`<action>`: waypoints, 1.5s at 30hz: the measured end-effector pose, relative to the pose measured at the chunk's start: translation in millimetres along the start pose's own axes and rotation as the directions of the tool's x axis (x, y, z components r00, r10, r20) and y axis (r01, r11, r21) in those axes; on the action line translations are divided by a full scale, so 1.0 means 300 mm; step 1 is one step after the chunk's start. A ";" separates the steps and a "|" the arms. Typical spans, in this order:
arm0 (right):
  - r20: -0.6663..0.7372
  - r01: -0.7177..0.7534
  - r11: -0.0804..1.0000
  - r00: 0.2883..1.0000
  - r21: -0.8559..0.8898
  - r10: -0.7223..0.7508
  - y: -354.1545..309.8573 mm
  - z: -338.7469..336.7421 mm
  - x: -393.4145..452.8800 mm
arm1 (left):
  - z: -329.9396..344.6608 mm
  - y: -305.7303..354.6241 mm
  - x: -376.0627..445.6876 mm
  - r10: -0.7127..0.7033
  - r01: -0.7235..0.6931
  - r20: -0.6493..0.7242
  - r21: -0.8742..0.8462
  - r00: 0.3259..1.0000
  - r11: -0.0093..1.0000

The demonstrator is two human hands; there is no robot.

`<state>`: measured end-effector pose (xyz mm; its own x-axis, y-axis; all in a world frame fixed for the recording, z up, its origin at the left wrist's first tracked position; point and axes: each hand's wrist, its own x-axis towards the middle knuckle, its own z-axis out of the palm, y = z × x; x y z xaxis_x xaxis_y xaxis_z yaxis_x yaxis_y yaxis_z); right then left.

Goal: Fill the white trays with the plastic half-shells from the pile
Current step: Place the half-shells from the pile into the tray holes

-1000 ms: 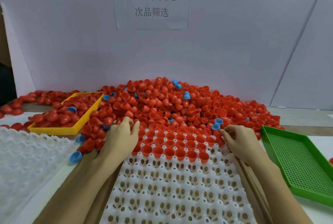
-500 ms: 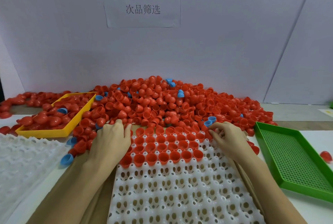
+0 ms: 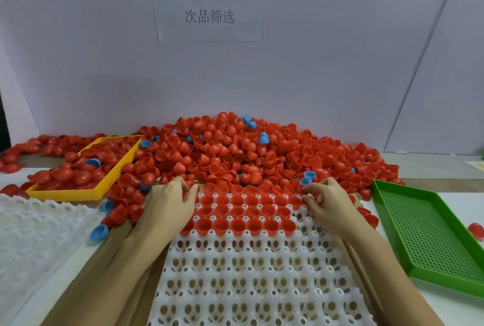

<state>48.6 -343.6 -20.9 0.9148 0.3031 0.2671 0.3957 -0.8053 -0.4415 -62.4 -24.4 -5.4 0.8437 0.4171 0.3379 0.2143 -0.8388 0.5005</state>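
A white tray (image 3: 248, 281) with egg-shaped holes lies in front of me. Its far rows hold red half-shells (image 3: 237, 213), open side up. Behind it rises the big pile of red half-shells (image 3: 235, 152), with a few blue ones mixed in. My left hand (image 3: 167, 207) is at the tray's far left corner, with fingers and thumb curled round a red shell. At the far right corner, my right hand (image 3: 330, 205) pinches a red shell with bent fingers, just below two blue shells (image 3: 307, 178).
A yellow tray (image 3: 78, 194) with red shells and one blue one stands at the left. A second white tray (image 3: 34, 226) lies at the near left. A green perforated tray (image 3: 429, 234) is on the right. Loose blue shells (image 3: 99, 232) lie beside my left forearm.
Both hands stay at the tray's far corners, working at the edge of the pile. My view has shifted slightly. The filled rows look the same.
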 end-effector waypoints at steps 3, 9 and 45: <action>-0.027 0.009 1.000 1.000 0.020 -0.008 0.011 -0.006 0.001 | 0.001 -0.009 0.005 0.007 -0.007 0.000 0.004 1.000 1.000; -0.278 0.054 0.989 0.960 0.134 -0.015 0.007 -0.042 0.006 | -0.009 -0.011 -0.001 0.054 -0.048 -0.068 0.085 0.996 0.995; 0.286 -0.014 0.657 0.907 0.753 -0.309 -0.182 -0.044 -0.038 | -0.014 0.157 -0.107 0.545 -0.414 0.022 -0.624 0.838 0.663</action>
<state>15.6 -309.8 11.4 0.7309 0.6694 0.1332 0.3084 -0.1498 -0.9394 -81.5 -75.9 10.8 0.8347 -0.1146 0.5386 -0.5146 -0.5105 0.6889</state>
